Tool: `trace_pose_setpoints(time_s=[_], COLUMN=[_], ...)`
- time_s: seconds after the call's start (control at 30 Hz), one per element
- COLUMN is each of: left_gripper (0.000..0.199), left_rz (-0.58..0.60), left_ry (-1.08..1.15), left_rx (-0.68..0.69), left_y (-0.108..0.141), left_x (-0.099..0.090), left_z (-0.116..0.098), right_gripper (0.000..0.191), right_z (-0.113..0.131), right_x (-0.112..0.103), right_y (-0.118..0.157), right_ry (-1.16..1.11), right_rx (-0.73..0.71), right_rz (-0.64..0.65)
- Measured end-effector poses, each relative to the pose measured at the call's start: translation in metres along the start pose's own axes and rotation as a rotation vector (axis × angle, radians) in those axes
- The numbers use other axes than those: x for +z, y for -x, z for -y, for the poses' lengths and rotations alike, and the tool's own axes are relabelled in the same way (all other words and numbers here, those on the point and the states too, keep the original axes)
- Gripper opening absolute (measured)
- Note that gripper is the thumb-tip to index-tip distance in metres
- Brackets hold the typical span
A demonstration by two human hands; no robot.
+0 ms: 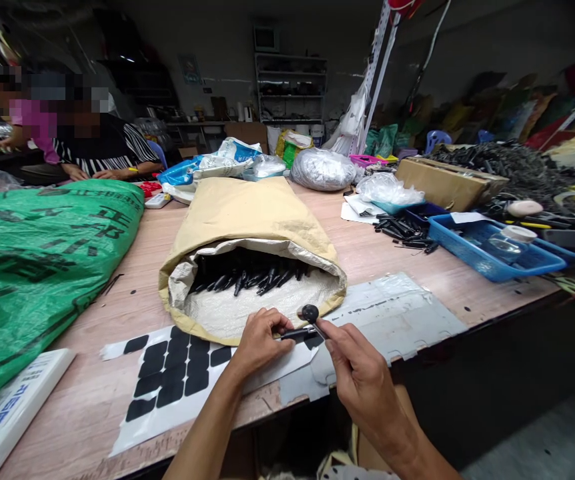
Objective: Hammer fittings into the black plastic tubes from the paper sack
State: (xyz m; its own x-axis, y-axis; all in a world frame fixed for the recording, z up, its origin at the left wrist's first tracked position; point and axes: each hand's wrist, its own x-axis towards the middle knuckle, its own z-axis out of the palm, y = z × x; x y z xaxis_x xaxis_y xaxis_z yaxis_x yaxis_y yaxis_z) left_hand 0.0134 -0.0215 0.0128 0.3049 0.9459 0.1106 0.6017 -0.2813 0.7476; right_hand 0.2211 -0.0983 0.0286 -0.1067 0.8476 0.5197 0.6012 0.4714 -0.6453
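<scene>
Just in front of the sack's mouth, my left hand (262, 340) pinches a slim black pen-shaped tube (295, 333). My right hand (360, 370) is closed on a small tool with a round black head (310, 313); its handle is mostly hidden by my fingers. The head is just above the tube's right end, and I cannot tell whether they touch. A tan woven sack (252, 207) lies with its mouth towards me, and many similar black tubes (262, 279) are inside. Left of my left hand is a white sheet of black rounded stickers (172, 367).
A grey taped mat (392, 313) covers the table edge at right. Beyond it are loose black tubes (402, 230), a blue tray (492, 250) and a cardboard box (450, 183). On the left are a green sack (42, 267) and a white box (17, 407). Two people (102, 150) sit at the far left.
</scene>
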Motion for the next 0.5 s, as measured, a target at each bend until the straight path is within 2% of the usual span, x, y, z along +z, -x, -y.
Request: trace_pose_setpoints(time_s=[0.27,0.37,0.5], left_gripper=[0.011,0.01,0.01], left_rz=[-0.014,-0.016,-0.036], left_ry=[-0.011,-0.031,-0.024], left_rx=[-0.029,-0.039,-0.026], left_y=[0.001,0.002,0.002], left_x=[0.0,0.001,0.003], left_z=[-0.004,-0.006,-0.004], right_gripper=[0.047,0.048,0.047], right_z=[0.001,0.0,-0.002], right_x=[0.012,0.018,0.015], right_y=[0.008,0.011,0.009], right_ry=[0.046,0.109,0.152], right_rx=[-0.004,-0.001,0.032], right_rz=[0.034,0.088,0.13])
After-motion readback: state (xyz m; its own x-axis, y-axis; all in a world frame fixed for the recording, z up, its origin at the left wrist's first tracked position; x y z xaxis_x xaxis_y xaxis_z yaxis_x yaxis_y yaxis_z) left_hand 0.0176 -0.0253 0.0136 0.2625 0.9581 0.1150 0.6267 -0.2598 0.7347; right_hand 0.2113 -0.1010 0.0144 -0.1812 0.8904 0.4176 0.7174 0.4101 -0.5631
